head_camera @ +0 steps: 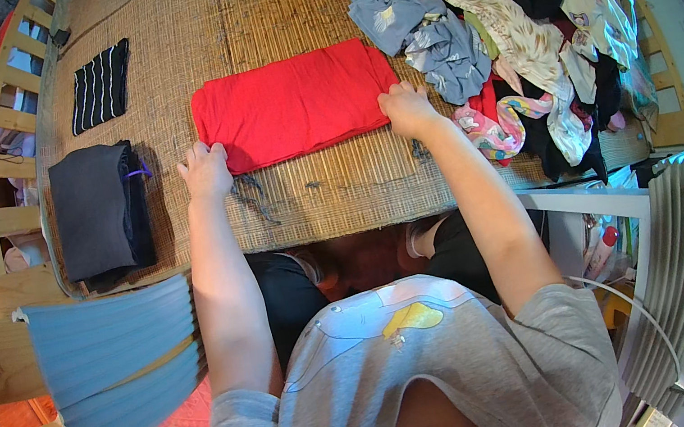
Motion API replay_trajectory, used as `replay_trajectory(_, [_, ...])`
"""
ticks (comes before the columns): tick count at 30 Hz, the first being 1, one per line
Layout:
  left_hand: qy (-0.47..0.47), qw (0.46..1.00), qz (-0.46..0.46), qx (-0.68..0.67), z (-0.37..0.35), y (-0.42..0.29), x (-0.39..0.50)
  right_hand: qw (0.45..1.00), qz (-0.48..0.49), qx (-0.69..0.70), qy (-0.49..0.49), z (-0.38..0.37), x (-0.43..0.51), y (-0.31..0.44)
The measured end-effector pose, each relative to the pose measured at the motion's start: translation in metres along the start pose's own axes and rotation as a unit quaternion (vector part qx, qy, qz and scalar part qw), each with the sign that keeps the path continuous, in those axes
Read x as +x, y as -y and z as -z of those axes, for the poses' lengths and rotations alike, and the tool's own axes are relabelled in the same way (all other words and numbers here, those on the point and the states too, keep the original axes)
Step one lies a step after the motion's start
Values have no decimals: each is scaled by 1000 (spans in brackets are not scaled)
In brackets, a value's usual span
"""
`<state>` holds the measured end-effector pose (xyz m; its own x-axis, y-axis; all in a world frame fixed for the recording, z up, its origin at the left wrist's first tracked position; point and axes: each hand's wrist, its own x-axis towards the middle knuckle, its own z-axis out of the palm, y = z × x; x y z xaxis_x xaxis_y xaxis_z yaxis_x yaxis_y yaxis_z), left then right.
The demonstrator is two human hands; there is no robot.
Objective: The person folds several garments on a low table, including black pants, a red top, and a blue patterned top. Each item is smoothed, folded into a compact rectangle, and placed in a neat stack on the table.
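A red cloth garment [295,105], folded into a long rectangle, lies flat on the woven bamboo mat [340,200] in front of me. My left hand [207,168] grips its near left corner. At the opposite end, my right hand [409,109] holds the near right edge, fingers curled over the fabric. Left of the red garment is a stack of folded dark grey clothing [95,212], with a purple strip at its side. Farther back lies a small folded black garment with white stripes [101,86].
A large heap of loose clothes [509,33] covers the right side of the mat, with a crumpled grey-blue garment [398,8] nearest the red one. Wooden slatted rails [17,120] border the bed's left. A blue pleated curtain [121,362] hangs at lower left, a white frame [587,201] at right.
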<state>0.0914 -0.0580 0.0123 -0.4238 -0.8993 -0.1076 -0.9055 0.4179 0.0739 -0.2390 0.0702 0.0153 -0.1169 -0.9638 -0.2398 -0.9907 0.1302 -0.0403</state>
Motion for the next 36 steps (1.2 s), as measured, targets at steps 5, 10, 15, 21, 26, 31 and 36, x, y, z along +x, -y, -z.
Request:
replay_trajectory(5, [-92, 986, -83, -110, -7, -22, 17, 993, 1, 88, -79, 8, 16, 16])
replay_trajectory(10, [-39, 997, 2, -64, -39, -33, 30, 968, 8, 158, -194, -12, 59, 24])
replay_trajectory(15, [-113, 986, 58, -105, -36, -28, 59, 979, -39, 117, -160, -21, 98, 20])
replay_trajectory(21, [-83, 993, 9, -86, -40, -62, 112, 979, -106, 105, -136, -36, 126, 44])
replay_trajectory(26, [-96, 992, 68, -49, -54, -34, 117, 969, -176, 77, -152, -52, 121, 29])
replay_trajectory(31, [-64, 987, 138, -58, -40, -28, 112, 967, -212, 56, -129, -38, 117, 31])
replay_trajectory(36, [-59, 961, 239, -124, -18, -22, 91, 984, 18, 43, -174, -29, 101, 89])
